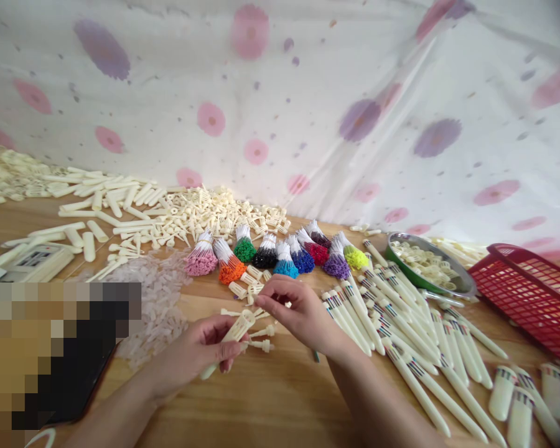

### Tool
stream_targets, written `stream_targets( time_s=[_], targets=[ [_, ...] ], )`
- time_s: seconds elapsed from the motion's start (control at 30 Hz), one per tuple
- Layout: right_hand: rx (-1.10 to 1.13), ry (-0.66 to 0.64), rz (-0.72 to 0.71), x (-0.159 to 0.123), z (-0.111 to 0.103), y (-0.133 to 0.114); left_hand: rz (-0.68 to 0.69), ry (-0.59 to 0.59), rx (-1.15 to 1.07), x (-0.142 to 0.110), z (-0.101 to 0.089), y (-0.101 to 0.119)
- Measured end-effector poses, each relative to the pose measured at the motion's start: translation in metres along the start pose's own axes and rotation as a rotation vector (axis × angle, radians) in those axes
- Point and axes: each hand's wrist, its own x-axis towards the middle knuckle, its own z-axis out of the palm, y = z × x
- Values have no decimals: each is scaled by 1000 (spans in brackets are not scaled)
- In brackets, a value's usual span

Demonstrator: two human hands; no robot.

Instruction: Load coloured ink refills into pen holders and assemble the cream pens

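Note:
My left hand (189,348) is wrapped round a cream plastic pen barrel (237,330), which is tilted with its slotted end up and to the right. Just above that end, my right hand (303,311) has its thumb and forefinger pinched together. Whatever lies between those fingertips is too small to make out. Small cream nozzle-shaped parts (261,345) lie on the table beneath the hands. Beyond the right fingertips are short slotted cream pieces (238,289). Bundles of coloured pen refills, among them pink (201,258), orange (230,266) and light blue (285,266), stand behind these.
Multicolour pens (401,311) cover the table's right side. A green-sided bowl (396,264) of cream parts and a red plastic basket (527,286) stand beyond. Translucent pieces (154,305) lie left, near a dark flat object (91,373), partly blurred. Cream parts (205,211) are heaped behind.

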Motion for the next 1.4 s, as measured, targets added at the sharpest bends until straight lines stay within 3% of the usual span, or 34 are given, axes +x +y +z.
stream_targets(
  time_s=[0.27, 0.43, 0.63, 0.73, 0.93, 1.1, 1.27, 1.4],
  targets=[
    [-318, 117, 96, -15, -17, 32, 10, 25, 46, 0, 2, 3],
    [-383, 81, 141, -36, -18, 50, 16, 33, 62, 1, 1, 1],
    [-475, 23, 333, -55, -27, 56, 31, 53, 174, 2, -6, -3],
    [-600, 48, 381, -58, -33, 57, 63, 82, 282, 5, -9, -4],
    [-857, -21, 485, -60, -41, 54, 128, 77, 393, 9, -14, -17],
    [-1076, -145, 570, -62, -22, 44, 169, 108, 227, 10, -14, -29],
    [-1165, -216, 550, -60, 5, 49, 208, -23, 199, 8, -11, -24],
    [-1151, -191, 542, -59, -4, 51, 188, -81, 191, 6, -12, -19]
  ],
)
